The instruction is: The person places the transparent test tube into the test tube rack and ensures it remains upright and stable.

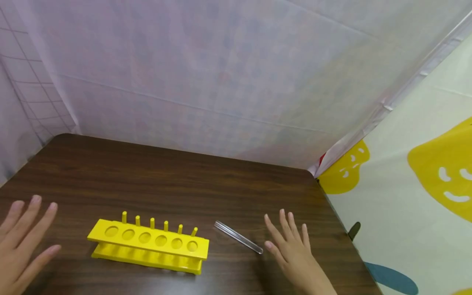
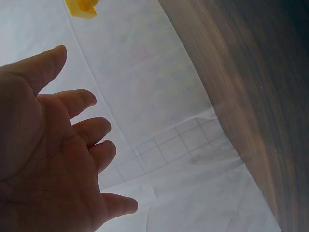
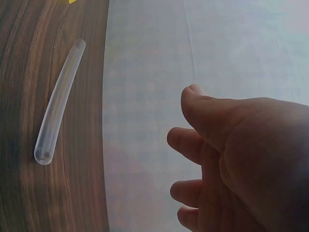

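Observation:
A yellow test tube rack (image 1: pixel 147 245) stands on the dark wooden table, with a row of round holes along its top plate and a row of pegs behind them. Its holes hold no tubes. To its right lies a clear test tube (image 1: pixel 239 237), slanted, its rounded end towards the right hand; the right wrist view shows the same glassy tube (image 3: pixel 60 102) lying flat. My left hand (image 1: pixel 23 246) is spread left of the rack, holding nothing. My right hand (image 1: pixel 295 254), fingers apart, hovers just right of the tube and also holds nothing.
The brown table (image 1: pixel 184 176) has rounded far corners. Behind it hangs a pale sheet (image 1: pixel 191 73). On the right is a white cloth (image 1: pixel 391 196) with yellow smiling shapes, close along the table's edge. A grid-patterned sheet (image 1: pixel 37 82) hangs on the left.

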Available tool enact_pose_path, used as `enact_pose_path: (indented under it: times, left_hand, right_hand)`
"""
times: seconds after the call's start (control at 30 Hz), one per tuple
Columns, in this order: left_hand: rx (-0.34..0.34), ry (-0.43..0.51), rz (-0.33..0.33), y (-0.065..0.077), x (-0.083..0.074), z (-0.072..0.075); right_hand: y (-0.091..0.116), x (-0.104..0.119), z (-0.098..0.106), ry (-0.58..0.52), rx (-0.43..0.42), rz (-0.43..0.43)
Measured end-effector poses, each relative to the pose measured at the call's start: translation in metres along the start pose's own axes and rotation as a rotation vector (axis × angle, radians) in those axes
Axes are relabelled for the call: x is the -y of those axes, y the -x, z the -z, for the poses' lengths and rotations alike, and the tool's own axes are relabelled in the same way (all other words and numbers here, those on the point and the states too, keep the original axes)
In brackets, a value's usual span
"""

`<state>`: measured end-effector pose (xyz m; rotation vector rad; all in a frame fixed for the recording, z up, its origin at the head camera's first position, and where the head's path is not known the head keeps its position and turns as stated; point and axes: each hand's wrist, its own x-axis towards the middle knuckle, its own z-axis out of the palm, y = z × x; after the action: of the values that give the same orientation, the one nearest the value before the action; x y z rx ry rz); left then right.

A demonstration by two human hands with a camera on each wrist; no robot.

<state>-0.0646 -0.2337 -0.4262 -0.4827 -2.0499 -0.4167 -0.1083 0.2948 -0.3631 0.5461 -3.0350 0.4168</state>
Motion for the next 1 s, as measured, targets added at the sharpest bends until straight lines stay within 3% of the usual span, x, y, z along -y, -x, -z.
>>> enact_pose_path:
  times: [0.2,0.3,0.47,0.6,0.7,0.8,0.87,1.0]
  left_hand:
    - [0.088,-0.022,0.050,0.008,0.005,-0.003]
    - [0.178,-0.028,0.100,0.014,0.008,-0.005]
    - [0.313,0.005,0.115,0.016,0.006,-0.007]
    - [0.482,-0.061,0.211,0.013,-0.002,-0.007]
    - [0.663,-0.163,0.297,0.008,-0.009,-0.007]
    - [0.788,-0.196,0.297,0.000,-0.013,-0.010]
    - [0.849,-0.211,0.290,-0.005,-0.015,-0.012]
    - [0.893,-0.208,0.289,-0.010,-0.018,-0.017]
  right_hand:
    - [-0.002,0.002,-0.003,-0.006,0.015,-0.008]
    - [-0.003,0.002,-0.005,-0.005,0.015,-0.004]
    - [-0.006,0.001,-0.009,-0.018,0.037,-0.006]
    - [-0.010,0.005,-0.011,-0.012,0.092,-0.017]
    - [-0.015,0.011,-0.012,-0.003,0.132,-0.006]
    - [-0.020,0.018,-0.015,0.002,0.140,0.024]
    - [-0.023,0.022,-0.017,0.009,0.141,0.039]
    - [-0.027,0.028,-0.021,0.016,0.141,0.064]
